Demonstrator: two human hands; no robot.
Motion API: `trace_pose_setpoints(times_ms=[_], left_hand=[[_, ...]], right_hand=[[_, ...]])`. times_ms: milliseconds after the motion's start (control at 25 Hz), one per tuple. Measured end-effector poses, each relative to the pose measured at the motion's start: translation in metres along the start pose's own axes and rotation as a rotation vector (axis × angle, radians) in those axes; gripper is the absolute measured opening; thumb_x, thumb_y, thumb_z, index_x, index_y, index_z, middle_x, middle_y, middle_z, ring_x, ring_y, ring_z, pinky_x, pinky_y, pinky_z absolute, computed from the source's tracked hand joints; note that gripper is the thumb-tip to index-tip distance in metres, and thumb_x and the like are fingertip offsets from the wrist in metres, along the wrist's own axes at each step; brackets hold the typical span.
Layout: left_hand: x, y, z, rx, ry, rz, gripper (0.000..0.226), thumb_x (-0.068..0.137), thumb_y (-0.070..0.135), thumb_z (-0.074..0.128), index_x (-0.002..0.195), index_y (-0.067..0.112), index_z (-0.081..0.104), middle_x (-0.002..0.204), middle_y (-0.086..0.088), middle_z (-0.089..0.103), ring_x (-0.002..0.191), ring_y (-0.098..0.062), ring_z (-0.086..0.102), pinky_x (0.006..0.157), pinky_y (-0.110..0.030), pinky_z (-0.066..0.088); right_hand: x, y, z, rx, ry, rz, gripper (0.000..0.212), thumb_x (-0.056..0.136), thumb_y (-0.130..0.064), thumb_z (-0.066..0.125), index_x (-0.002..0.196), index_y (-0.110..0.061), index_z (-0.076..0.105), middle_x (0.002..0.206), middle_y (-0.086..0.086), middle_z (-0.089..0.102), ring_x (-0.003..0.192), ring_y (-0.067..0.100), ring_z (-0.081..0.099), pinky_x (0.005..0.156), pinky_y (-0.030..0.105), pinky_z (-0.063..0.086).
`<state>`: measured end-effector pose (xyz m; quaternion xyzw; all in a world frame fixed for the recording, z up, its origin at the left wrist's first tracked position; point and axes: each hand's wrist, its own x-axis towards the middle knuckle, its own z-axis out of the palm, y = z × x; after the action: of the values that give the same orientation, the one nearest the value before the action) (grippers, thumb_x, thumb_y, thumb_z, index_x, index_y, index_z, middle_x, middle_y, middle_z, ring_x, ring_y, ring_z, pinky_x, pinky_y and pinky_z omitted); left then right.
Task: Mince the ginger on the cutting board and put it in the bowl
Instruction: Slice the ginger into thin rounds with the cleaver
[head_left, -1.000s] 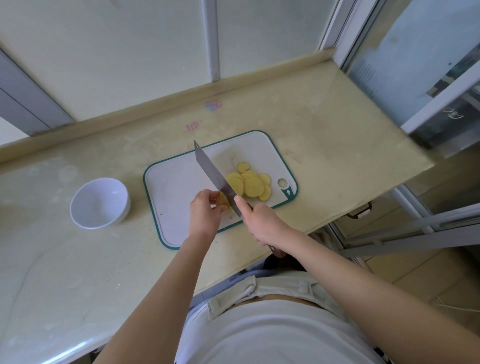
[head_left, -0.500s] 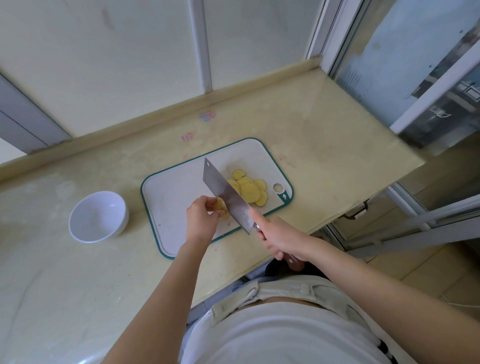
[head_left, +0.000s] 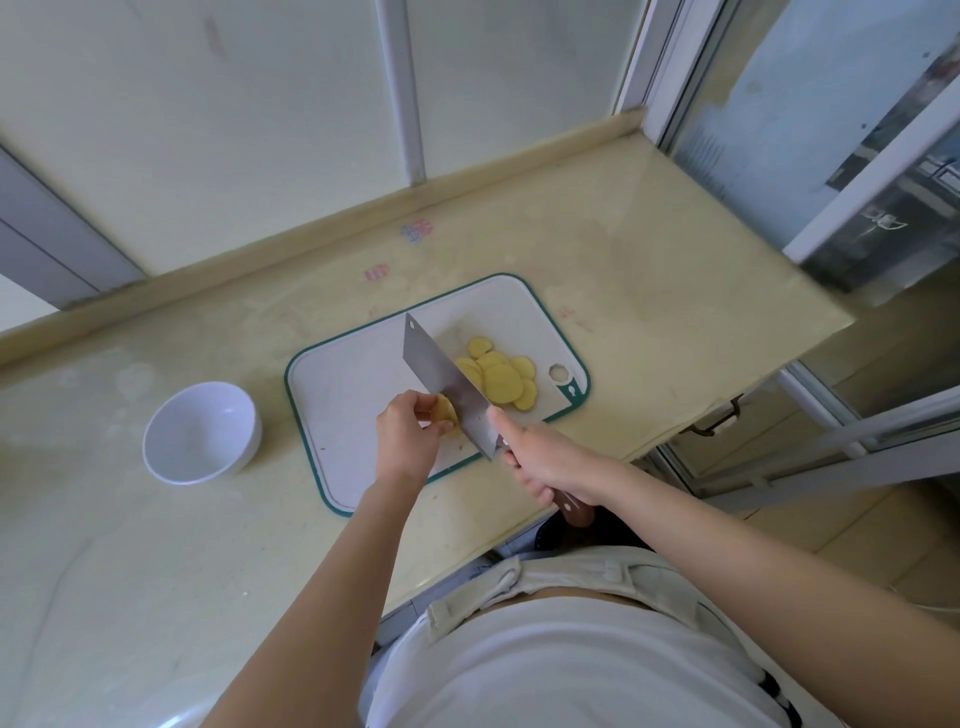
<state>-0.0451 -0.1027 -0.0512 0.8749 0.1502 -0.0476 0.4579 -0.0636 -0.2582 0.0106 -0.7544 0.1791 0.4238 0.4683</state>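
Watching my feed here: left hand (head_left: 402, 441) has its fingers curled, pinching the ginger chunk (head_left: 445, 413) on the near side of the cutting board (head_left: 348, 400). Right hand (head_left: 545, 460) is wrapped round the cleaver (head_left: 447, 384) handle, index finger laid along the blade, which sits right against the chunk. Ginger slices (head_left: 501, 382) are piled right of the blade. The white bowl (head_left: 200, 434) is left of the board on the counter (head_left: 623, 249), no ginger in it yet.

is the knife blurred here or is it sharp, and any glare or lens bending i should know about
Head view: the cleaver, ginger slices and both hands are sharp, no motion blur, left hand pinching a ginger piece, right hand gripping the cleaver; same view: soft daylight, pale sheen on the counter at its far right end; wide-angle lens bows the counter edge and window frames.
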Motion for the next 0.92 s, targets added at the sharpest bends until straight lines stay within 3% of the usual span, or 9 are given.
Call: trace_pose_setpoints(times_ms=[520, 720, 920], left_hand=[[-0.002, -0.005, -0.002, -0.044, 0.014, -0.029, 0.025, 0.075, 0.001, 0.073, 0.098, 0.006, 0.062, 0.091, -0.004, 0.064, 0.085, -0.015, 0.059, 0.074, -0.016, 0.040], [-0.006, -0.003, -0.001, -0.030, 0.014, 0.000, 0.025, 0.075, 0.000, 0.072, 0.089, 0.013, 0.057, 0.090, -0.002, 0.061, 0.083, -0.013, 0.057, 0.062, -0.005, 0.039], [-0.008, -0.002, -0.001, -0.035, 0.012, -0.006, 0.025, 0.076, -0.002, 0.071, 0.088, 0.012, 0.054, 0.088, -0.001, 0.061, 0.081, -0.014, 0.058, 0.063, -0.006, 0.039]], right_hand=[[0.051, 0.008, 0.030, -0.105, 0.135, -0.104, 0.060, 0.096, -0.066, 0.028, 0.061, -0.017, 0.031, 0.053, 0.002, 0.032, 0.040, 0.018, 0.029, 0.038, 0.021, 0.024], [0.055, -0.003, 0.030, -0.171, 0.144, -0.161, 0.061, 0.098, -0.062, 0.026, 0.060, -0.015, 0.033, 0.053, 0.003, 0.036, 0.044, 0.019, 0.035, 0.042, 0.024, 0.032], [0.057, 0.008, 0.025, -0.064, 0.092, -0.191, 0.057, 0.096, -0.065, 0.030, 0.061, -0.019, 0.030, 0.047, -0.004, 0.026, 0.037, 0.013, 0.024, 0.038, 0.020, 0.023]])
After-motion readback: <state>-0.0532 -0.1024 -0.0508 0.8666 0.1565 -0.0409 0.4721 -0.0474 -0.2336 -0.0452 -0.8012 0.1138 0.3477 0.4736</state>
